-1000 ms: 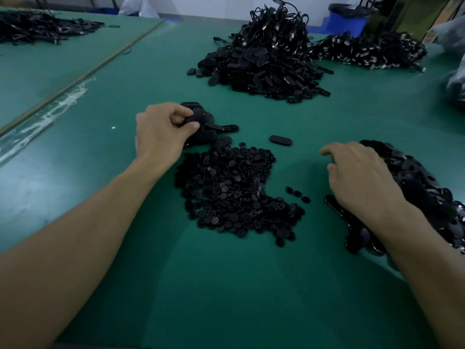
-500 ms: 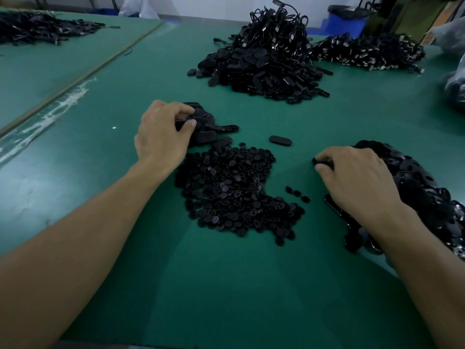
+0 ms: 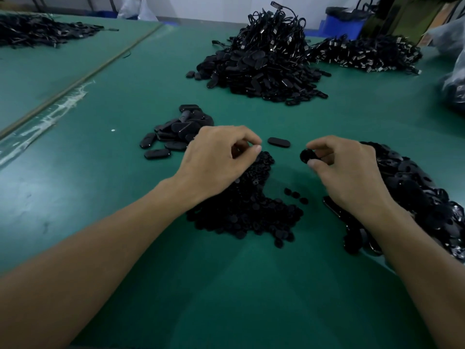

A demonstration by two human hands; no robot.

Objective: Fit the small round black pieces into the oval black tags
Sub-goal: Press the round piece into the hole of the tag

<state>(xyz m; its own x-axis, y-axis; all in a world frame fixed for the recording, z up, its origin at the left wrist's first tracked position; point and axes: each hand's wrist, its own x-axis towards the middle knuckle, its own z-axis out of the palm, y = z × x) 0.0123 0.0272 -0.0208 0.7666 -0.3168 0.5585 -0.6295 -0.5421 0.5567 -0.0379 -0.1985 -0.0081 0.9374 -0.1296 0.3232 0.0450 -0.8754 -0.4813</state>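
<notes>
A heap of small round black pieces (image 3: 246,210) lies on the green table (image 3: 226,285) in front of me. My left hand (image 3: 219,154) hovers over its far end with fingers curled and thumb and forefinger tips close together; whether a piece sits between them is hidden. My right hand (image 3: 352,172) pinches one oval black tag (image 3: 305,156) between thumb and fingers, just above the table. A pile of oval tags (image 3: 415,187) lies under and to the right of that hand. A smaller group of tags (image 3: 181,129) sits beyond my left hand.
One single tag (image 3: 278,142) lies between my hands, and three loose round pieces (image 3: 295,195) beside the heap. Far off are a tall pile of tags with cords (image 3: 259,69), another pile (image 3: 364,54), a blue bin (image 3: 344,21) and a bag (image 3: 455,79).
My left hand let go of the small tag group and moved right to the round pieces. My right hand lifted a tag out of the right pile toward the middle.
</notes>
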